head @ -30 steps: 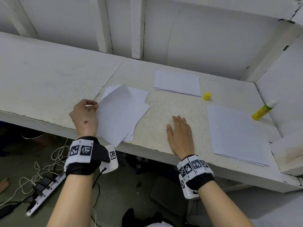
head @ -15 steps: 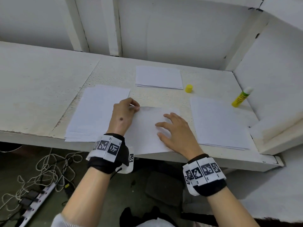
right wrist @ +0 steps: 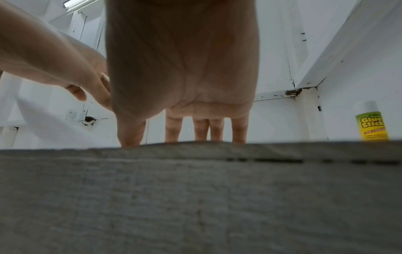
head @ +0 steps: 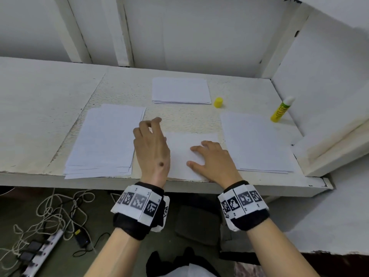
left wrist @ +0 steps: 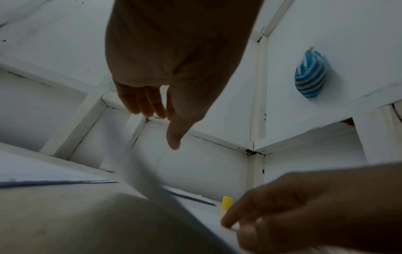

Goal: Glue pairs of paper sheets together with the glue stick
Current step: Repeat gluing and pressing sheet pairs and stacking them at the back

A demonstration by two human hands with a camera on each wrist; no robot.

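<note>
White shelf (head: pixel 199 120); flat right hand (head: pixel 214 161) on sheet (head: pixel 187 148).

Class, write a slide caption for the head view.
Right hand flat on a single sheet; left hand hovering, glue stick uncapped nearby.

The white shelf (head: pixel 50 108) carries three paper stacks, a single sheet (head: pixel 191 144), yellow cap (head: pixel 218 102), seemingly upright glue stick (head: pixel 280 112).

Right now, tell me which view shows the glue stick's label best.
The right wrist view: the glue stick stands close, its label reading "Glue Stick". The head view shows the whole uncapped stick leaning at the right wall, label too small to read. The left wrist view does not show it.
</note>
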